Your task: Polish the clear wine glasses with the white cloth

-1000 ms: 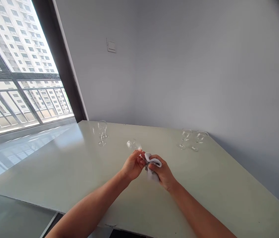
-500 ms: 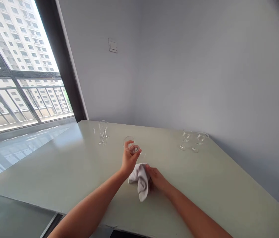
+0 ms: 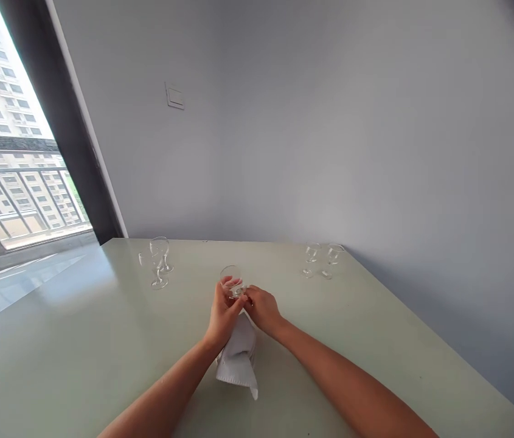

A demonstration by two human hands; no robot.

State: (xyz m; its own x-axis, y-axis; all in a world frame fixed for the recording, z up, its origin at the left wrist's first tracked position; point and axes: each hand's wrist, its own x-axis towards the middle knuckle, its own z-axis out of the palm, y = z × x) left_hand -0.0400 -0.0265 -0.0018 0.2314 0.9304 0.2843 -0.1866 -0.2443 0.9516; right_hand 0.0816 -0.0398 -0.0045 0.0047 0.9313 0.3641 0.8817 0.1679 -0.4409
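Observation:
My left hand is wrapped round a clear stemmed glass, its bowl tipped toward the upper left. Close against it, my right hand has its fingers closed near the base of the glass. A white cloth hangs below both hands; its upper end runs up between them, and the fingers hide where it is gripped.
Stemmed glasses stand at the back left of the pale table. Two more, a glass and its neighbour, stand at the back right. Walls rise behind and to the right; a window is at the left.
My right hand has moved up and left to meet my left hand at the glass, and the cloth has come with it. The view has turned to the right.

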